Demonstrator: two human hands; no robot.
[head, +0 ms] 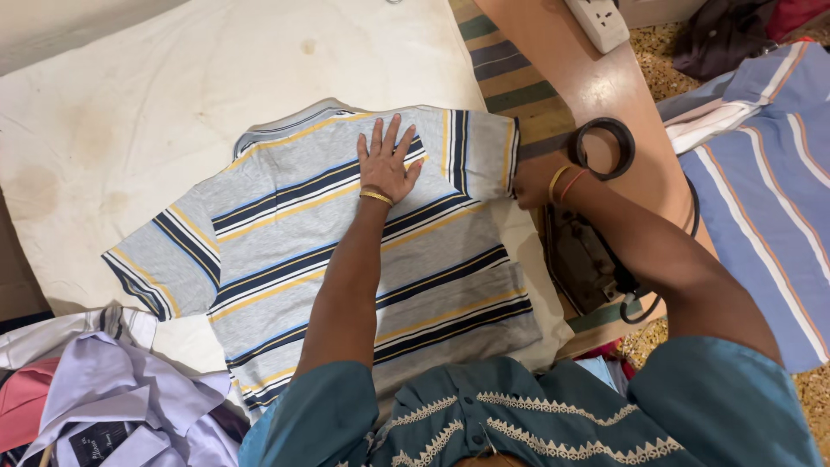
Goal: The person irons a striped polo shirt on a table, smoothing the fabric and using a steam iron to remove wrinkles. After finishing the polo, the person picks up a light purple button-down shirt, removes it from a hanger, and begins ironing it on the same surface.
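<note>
- Here, at far left: pile of lilac shirts (130,398) on the desk edge.
- Centre: striped grey T-shirt (346,259) spread on white cloth (130,112).
- Left hand (386,164) flat, fingers splayed, pressing near the collar.
- Right hand (532,183) pinching the sleeve hem; black iron (588,259) just beside.

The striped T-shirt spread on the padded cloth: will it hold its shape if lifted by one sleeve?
Probably not. The striped T-shirt lies limp and flat under the left hand, so it would likely droop and fold. The right hand at its sleeve suggests thin, light fabric that slides easily.
</note>
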